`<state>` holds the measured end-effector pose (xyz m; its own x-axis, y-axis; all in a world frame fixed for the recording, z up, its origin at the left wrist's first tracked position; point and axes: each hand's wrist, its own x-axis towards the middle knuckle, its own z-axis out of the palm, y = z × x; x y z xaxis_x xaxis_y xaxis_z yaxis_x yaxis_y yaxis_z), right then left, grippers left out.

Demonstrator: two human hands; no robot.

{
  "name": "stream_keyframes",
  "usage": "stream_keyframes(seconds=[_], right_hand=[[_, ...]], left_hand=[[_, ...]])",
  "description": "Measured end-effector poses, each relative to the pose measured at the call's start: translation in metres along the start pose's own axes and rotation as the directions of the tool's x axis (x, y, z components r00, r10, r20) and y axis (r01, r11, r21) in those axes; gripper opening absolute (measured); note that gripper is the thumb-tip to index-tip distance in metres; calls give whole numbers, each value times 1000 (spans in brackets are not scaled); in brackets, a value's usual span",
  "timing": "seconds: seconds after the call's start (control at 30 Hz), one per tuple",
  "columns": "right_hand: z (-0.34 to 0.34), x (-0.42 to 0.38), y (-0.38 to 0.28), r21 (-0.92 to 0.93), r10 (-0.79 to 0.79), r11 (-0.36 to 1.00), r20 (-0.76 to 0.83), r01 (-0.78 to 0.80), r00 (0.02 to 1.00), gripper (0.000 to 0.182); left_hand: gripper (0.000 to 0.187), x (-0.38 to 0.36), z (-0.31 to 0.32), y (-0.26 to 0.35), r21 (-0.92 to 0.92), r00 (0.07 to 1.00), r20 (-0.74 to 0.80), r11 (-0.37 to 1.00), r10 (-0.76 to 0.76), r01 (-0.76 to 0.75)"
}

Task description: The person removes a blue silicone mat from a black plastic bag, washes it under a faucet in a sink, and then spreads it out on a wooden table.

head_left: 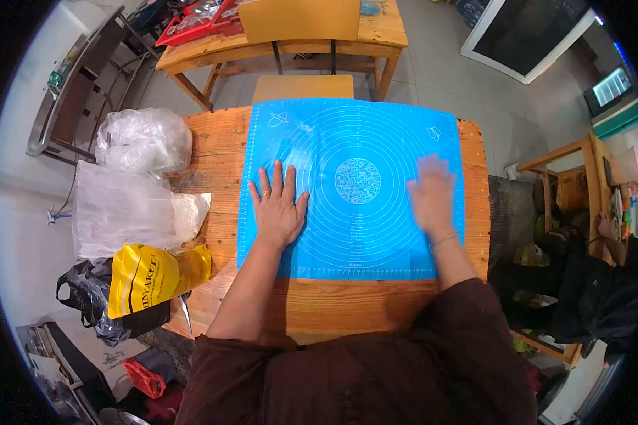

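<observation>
A blue baking mat (333, 244) with white rings, ruler edges and a patterned circle in the middle lies spread on the wooden table. Flat on its left part rests my left hand (280, 209), fingers spread, a ring on one of them. Over the right part of the mat is my right hand (432, 195), blurred by motion, its fingers stretched out and nothing seen in it. A bracelet circles the right wrist.
Left on the table (223, 142) are a bundled clear plastic bag (145, 138), a bag of white powder (191, 216), a yellow pouch (159, 280), a black plastic bag (88, 287) and scissors (186, 312). A chair (301, 86) stands beyond. Another person (595, 283) is at the right.
</observation>
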<state>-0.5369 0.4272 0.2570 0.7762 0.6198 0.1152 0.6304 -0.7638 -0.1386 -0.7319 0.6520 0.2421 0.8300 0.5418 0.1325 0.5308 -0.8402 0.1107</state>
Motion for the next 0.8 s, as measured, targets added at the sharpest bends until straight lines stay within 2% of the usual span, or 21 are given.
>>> stream_keyframes(seconds=[0.07, 0.1, 0.13, 0.17, 0.2, 0.23, 0.3, 0.37, 0.43, 0.5, 0.53, 0.57, 0.63, 0.67, 0.7, 0.8], right_hand=[[23, 1, 74, -70, 121, 988, -220, -140, 968, 55], [19, 5, 80, -74, 123, 987, -225, -143, 967, 55], [15, 10, 86, -97, 326, 932, -191, -348, 926, 57], [12, 14, 91, -128, 516, 835, -158, -536, 842, 58], [-8, 20, 74, -121, 458, 875, -101, -468, 883, 59], [-23, 28, 45, -107, 396, 911, -42, -398, 917, 60], [-4, 38, -9, 102, 63, 993, -106, -52, 992, 59], [24, 43, -73, 224, -269, 927, -155, 299, 950, 57], [40, 42, -128, 310, -438, 841, -92, 444, 894, 57], [47, 53, -132, 271, -438, 850, -116, 453, 892, 57], [53, 61, -133, 229, -434, 860, -140, 456, 890, 57], [58, 73, -120, 184, -390, 887, -190, 423, 901, 58], [37, 100, -78, 101, -206, 972, -73, 213, 976, 58], [49, 114, -43, 60, -94, 992, -180, 106, 979, 59], [51, 124, -5, -13, 6, 1000, -194, -9, 981, 60], [24, 113, 65, 22, 298, 954, -124, -298, 946, 66]], left_hand=[[56, -3, 1, -1, -17, 1000, -5, 1000, -20, 20], [57, -4, 2, -1, 12, 998, -12, 998, -64, 64], [58, -3, 4, -1, 40, 994, -21, 993, -107, 108], [56, 1, 7, -3, 47, 995, -47, 995, -89, 92], [56, 10, 9, -4, 45, 995, -41, 995, -89, 91], [55, 23, 10, -5, -18, 997, -71, 1000, -21, 20], [49, 54, 11, -2, -89, 978, -172, 987, 115, -132], [49, 87, 20, -2, -154, 980, -109, 972, 164, -180], [48, 100, 26, -6, -219, 976, -48, 951, 212, -217], [47, 103, 28, -15, -29, 959, -45, 959, 280, -282], [47, 103, 26, -17, -27, 960, -39, 960, 279, -280], [47, 103, 24, -21, 4, 972, -31, 973, 232, -232], [49, 105, 25, -30, 51, 992, -35, 992, 121, -119], [49, 106, 27, -38, 45, 992, -34, 992, 122, -121], [49, 106, 28, -47, 41, 996, -38, 996, 82, -81], [52, 103, 19, -45, 2, 1000, 17, 1000, -6, 6]])
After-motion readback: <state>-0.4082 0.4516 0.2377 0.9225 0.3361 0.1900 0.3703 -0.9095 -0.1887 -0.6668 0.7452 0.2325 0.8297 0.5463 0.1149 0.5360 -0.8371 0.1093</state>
